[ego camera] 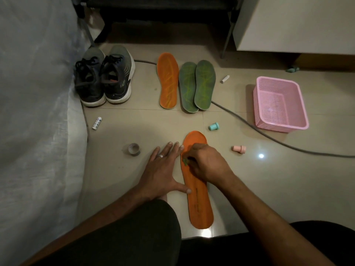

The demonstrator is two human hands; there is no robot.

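An orange insole (199, 204) lies lengthwise on the tiled floor in front of me. My left hand (163, 169) lies flat on the floor along the insole's left edge, fingers straight, thumb touching the insole. My right hand (205, 162) is curled over the insole's upper half and pinches a small green object (185, 161) against it. Farther off lie another orange insole (168, 77) and two green insoles (197, 86), side by side.
A pair of dark sneakers (104, 77) stands at the back left beside a white covered bed. A pink basket (279, 104) sits at the right. A teal cap (213, 126), a pink cap (239, 149), a tape roll (133, 149), two small white tubes and a grey cable lie around.
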